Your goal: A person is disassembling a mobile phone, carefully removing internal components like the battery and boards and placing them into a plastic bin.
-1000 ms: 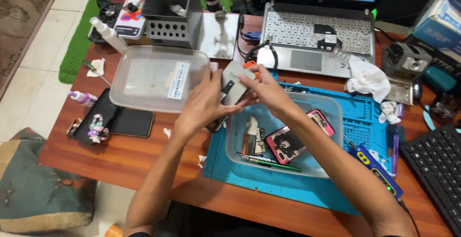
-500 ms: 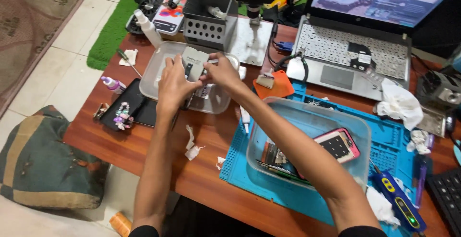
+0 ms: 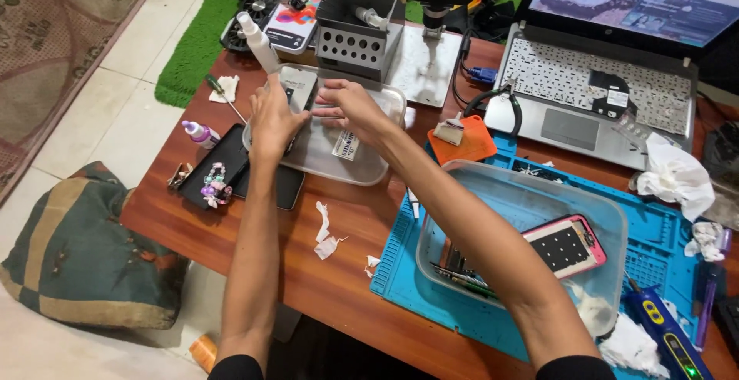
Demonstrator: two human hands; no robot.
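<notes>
A: Nearest the body?

B: Blue mat (image 3: 400, 272) on the surface (image 3: 254, 272), with a clear tub (image 3: 616, 218) on it. Pink phone (image 3: 566, 245) inside, propped face up against the tub wall, probably parked there to stay out of the way.

A: And left of that?

B: Paper scraps (image 3: 327, 234) loose on the bare wood. Further left, a dark slab (image 3: 239, 176) with a beaded trinket (image 3: 215, 184) on top.

A: Then the hands?

B: Both raised over a clear tray (image 3: 369, 168). Left hand (image 3: 275, 122) wrapped round one long edge of a grey phone (image 3: 296, 87), fingers (image 3: 269, 91) closed on it. Right hand (image 3: 346, 107) at the other edge, fingers (image 3: 327, 87) narrow, pinching near the top.

A: Why over the tray?

B: Likely to catch anything small that drops. Two-sided grip likely for steadiness, phone tilted toward the face.

A: Touching the tray?

B: Hard to tell; just above it, or resting on it.

A: Beyond?

B: Spray bottle (image 3: 258, 41) beside the tray, metal stand (image 3: 358, 41) behind, laptop (image 3: 600, 87) open at the far right.
</notes>
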